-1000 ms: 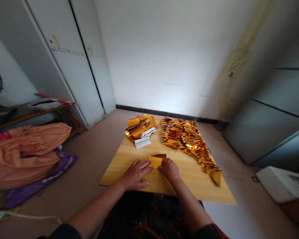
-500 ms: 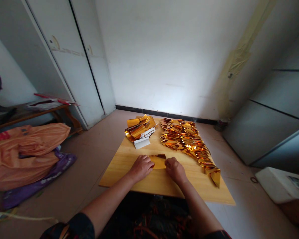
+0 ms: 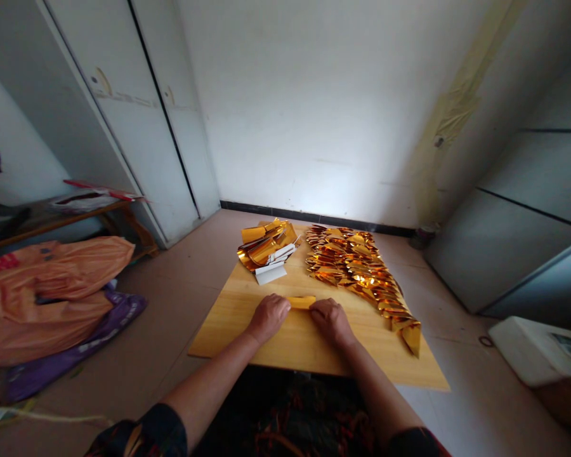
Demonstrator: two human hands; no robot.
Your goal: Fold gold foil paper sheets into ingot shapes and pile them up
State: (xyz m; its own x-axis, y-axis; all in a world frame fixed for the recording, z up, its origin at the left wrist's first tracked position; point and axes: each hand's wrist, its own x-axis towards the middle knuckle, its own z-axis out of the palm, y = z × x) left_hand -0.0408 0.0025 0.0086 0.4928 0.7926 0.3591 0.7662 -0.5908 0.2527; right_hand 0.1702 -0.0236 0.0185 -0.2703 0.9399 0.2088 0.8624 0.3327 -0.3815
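A narrow strip of gold foil paper (image 3: 301, 303) lies over the wooden board, held at both ends. My left hand (image 3: 269, 315) grips its left end with the fingers curled. At the right end my right hand (image 3: 332, 319) has its fingers closed on the same paper. Beyond my hands, loose gold foil sheets (image 3: 265, 244) with some white-backed pieces (image 3: 271, 273) lie in a heap. To the right, many folded gold foil pieces (image 3: 356, 266) are stacked in overlapping rows that trail toward the board's right edge.
The wooden board (image 3: 233, 330) sits low in front of me. Orange and purple bags (image 3: 52, 298) lie on the floor at left, by a wooden bench (image 3: 137, 225). A white box (image 3: 533, 349) stands at right, near a grey cabinet (image 3: 514, 222). A wall is behind.
The gold foil paper has gone from a wider sheet to a narrow strip between my hands. Both hands have shifted slightly, the right one a little to the left.
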